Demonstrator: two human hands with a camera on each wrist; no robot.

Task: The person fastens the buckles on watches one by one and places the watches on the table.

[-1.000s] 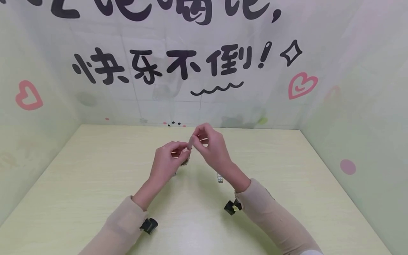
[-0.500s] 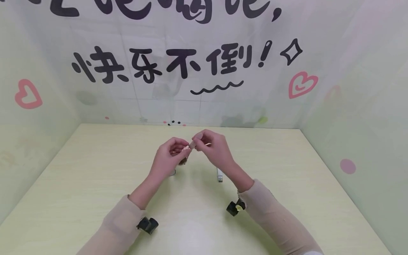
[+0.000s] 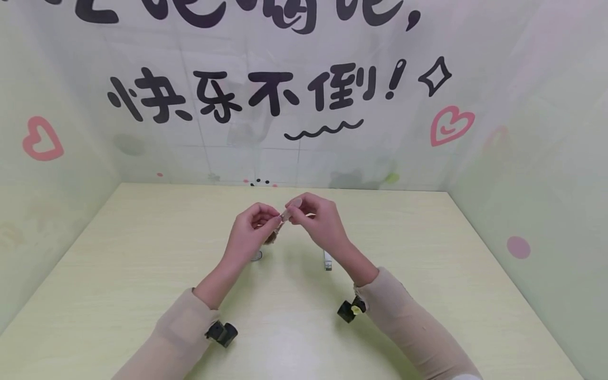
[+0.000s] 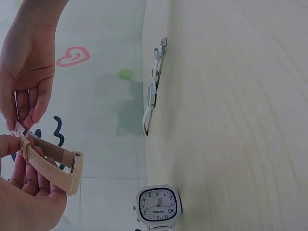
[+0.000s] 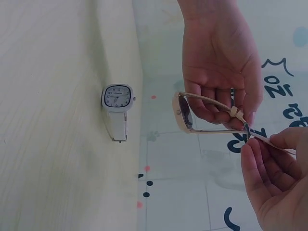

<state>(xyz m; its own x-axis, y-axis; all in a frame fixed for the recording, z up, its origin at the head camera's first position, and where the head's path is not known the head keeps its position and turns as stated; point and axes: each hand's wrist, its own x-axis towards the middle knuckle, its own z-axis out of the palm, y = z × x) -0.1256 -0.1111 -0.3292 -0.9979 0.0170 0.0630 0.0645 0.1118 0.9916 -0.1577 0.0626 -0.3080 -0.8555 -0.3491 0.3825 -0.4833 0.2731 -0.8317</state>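
Note:
A wristwatch with a beige strap point(image 4: 50, 171) is held up above the table between both hands, its strap closed into a loop. My left hand point(image 3: 247, 235) pinches it by the buckle and keeper, with its other fingers curled at the loop. The strap's pale free end point(image 3: 291, 211) sticks out through the buckle, and my right hand point(image 3: 320, 224) pinches it between thumb and fingers. In the right wrist view the watch case point(image 5: 177, 113) hangs away from the fingers, its dark face turned inward. The fingertips partly cover the buckle.
On the pale table point(image 3: 285, 327) lies a white square-faced watch point(image 5: 118, 96), partly hidden behind my left hand in the head view. Another white-strapped watch point(image 4: 153, 91) lies behind my right forearm. A printed curtain point(image 3: 266, 126) encloses the table's back and sides.
My right hand has come down slightly, and the strap end now slants right rather than standing up. The left fingers have shifted a little on the buckle. Both watches on the table stay put.

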